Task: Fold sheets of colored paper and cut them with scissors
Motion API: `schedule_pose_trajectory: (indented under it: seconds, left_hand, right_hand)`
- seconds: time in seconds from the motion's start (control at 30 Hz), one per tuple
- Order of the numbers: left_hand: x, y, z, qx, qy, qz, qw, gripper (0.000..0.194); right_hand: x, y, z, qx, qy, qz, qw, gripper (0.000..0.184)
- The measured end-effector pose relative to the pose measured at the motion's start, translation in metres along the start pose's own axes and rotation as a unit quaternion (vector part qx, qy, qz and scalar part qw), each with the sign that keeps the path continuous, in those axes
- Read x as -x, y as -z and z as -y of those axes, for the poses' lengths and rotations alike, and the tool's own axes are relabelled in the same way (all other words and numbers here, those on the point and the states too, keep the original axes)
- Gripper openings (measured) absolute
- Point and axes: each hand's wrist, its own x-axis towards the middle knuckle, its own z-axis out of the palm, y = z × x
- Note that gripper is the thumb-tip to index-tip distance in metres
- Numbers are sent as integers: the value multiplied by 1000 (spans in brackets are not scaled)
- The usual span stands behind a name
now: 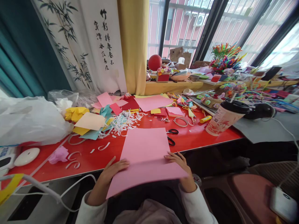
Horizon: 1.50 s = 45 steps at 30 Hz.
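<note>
A large pink sheet of paper (146,144) lies partly on the red table and reaches over its near edge towards me. A bend line crosses it between my hands; whether it is one sheet or two I cannot tell. My left hand (114,171) holds its left side, with a digit resting on top. My right hand (180,165) holds the right side, fingertips on the paper, and the near flap covers part of the palm. Black-handled scissors (172,136) lie by the right edge of the paper, their blades hidden.
White paper shreds (127,121), coloured scraps (91,121) and a white plastic bag (30,119) cover the left. Farther back lies another pink sheet (153,102). A lidded paper cup (221,119) stands at the right, near a yellow glue stick (205,119). A white cable (42,186) loops at lower left.
</note>
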Motion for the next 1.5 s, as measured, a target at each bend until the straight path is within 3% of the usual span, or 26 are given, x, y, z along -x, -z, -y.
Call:
schedule_pose_trajectory:
  seconds: [0.07,0.13,0.23,0.3,0.4,0.47,0.53,0.63,0.7,0.83,0.9,1.07,1.13,1.23,1.27,1.33,1.43,1.5]
  left_hand:
    - [0,0,2,-14,-18,2,1000,38]
    - [-3,-2,1,-50,2,-37,998,37]
    - [-13,-10,-7,-141,122,-117,975,38]
    - [-22,-15,-15,-171,186,-125,960,37]
    - [-36,-19,-24,-200,217,-117,948,40]
    - [-45,-19,-27,-231,229,-90,941,42]
    - [-54,-17,-28,-254,238,-48,936,42]
    - [-65,-13,-29,-269,248,7,931,41]
    - [-72,-10,-26,-264,236,31,935,37]
    - [-95,-4,-7,-239,87,62,965,29]
    - [-112,-2,6,-234,49,63,969,26]
    - [-143,5,15,-239,61,-52,968,34]
    - [-133,6,4,-221,43,-103,969,38]
    - [-88,0,-19,-143,-18,-157,977,33]
    - [-68,-4,-26,-118,-3,-179,977,32]
    - [-30,-11,-35,-69,98,-212,970,35]
    - [3,-15,-37,-5,202,-152,968,52]
    - [3,-11,-33,1,223,-138,965,55]
  right_hand:
    - [-2,-3,2,6,-29,-24,999,18]
    - [-5,-8,5,14,-63,-65,996,14]
    - [-11,-15,12,21,-121,-128,984,13]
    - [-16,-19,19,31,-153,-175,972,15]
    - [-22,-24,33,91,-85,-251,960,35]
    - [-24,-28,43,158,25,-215,963,45]
    - [-26,-35,49,214,105,-102,966,47]
    - [-28,-45,52,246,126,12,961,46]
    - [-30,-49,49,245,113,14,963,43]
    - [-32,-49,39,243,101,-6,965,36]
    - [-32,-45,33,249,109,-1,962,36]
    - [-26,-32,20,250,153,-2,956,43]
    - [-22,-28,17,246,166,-8,955,47]
    - [-17,-26,18,238,186,-11,953,53]
    - [-16,-26,20,236,190,-13,953,54]
    - [-14,-29,24,232,197,-16,952,55]
    - [-11,-32,28,226,205,-6,952,53]
    - [-10,-32,26,219,214,-2,952,49]
